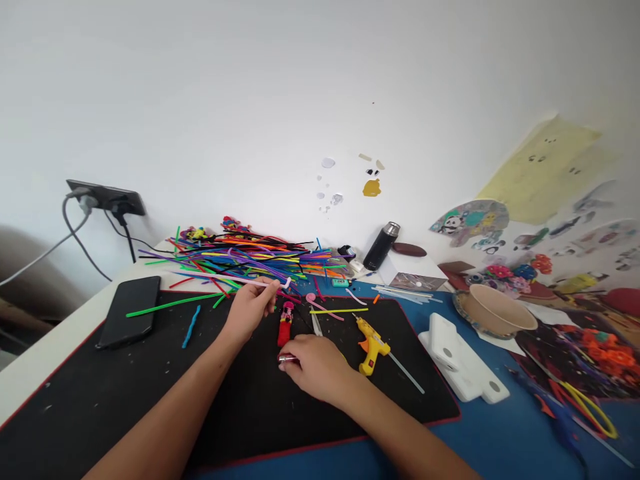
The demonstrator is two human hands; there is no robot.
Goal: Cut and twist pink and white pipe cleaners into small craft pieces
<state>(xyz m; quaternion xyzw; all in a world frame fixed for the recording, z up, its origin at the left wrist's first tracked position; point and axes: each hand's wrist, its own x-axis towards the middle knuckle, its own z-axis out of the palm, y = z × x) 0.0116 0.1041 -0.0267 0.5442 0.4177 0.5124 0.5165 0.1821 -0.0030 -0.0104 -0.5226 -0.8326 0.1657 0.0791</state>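
Observation:
My left hand (254, 305) pinches a pale pink pipe cleaner (220, 275), which runs off to the left and has a short bent end at the fingertips. Low over the black mat, my right hand (320, 367) is closed on a small shiny red-and-silver thing (287, 359), mostly hidden by the fingers. Just beyond it lies a little red pipe-cleaner figure (285, 327) with a pink and black top. Scissor blades (317, 325) stick out past the right hand. A pink coil with a tail (311, 298) and a yellow strip (340, 311) lie farther back.
A heap of coloured pipe cleaners (250, 257) lies by the wall. On the right are a yellow glue gun (373, 343), a white device (460, 367) and a bowl (500, 310). A phone (131, 310) lies left; a black flask (381, 247) is at the back.

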